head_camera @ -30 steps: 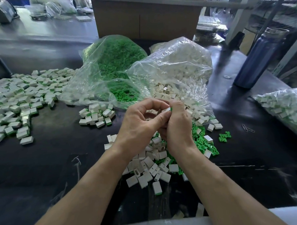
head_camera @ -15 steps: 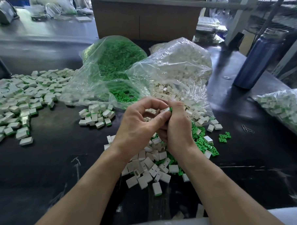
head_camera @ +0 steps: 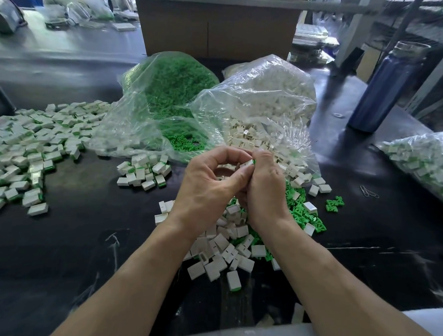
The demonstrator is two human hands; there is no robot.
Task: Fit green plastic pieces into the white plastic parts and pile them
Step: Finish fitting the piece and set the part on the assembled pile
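Two bare hands meet above the black bench [head_camera: 79, 245], both pinching one small white plastic part [head_camera: 248, 163] with a sliver of green plastic piece at its right end. The left hand [head_camera: 206, 191] curls thumb and forefinger round the part's near end; the right hand [head_camera: 263, 189] grips it from the other side, fingers bent.

Directly beneath the hands lies a loose heap of empty white plastic housings [head_camera: 224, 251] mixed with scattered green plastic inserts [head_camera: 301, 210]. A small cluster of assembled white-and-green blocks [head_camera: 143, 171] sits to the left of the hands, and a far larger spread of assembled blocks [head_camera: 29, 150] covers the bench's left side.

Behind the hands, a clear plastic bag of green pieces [head_camera: 171, 93] leans against a clear plastic bag of white parts [head_camera: 265, 100], both open toward the person. A third clear bag of finished blocks [head_camera: 428, 158] rests at the right edge, near a tall blue metal bottle [head_camera: 384, 84]. A brown cardboard box [head_camera: 216, 23] stands behind the bags.
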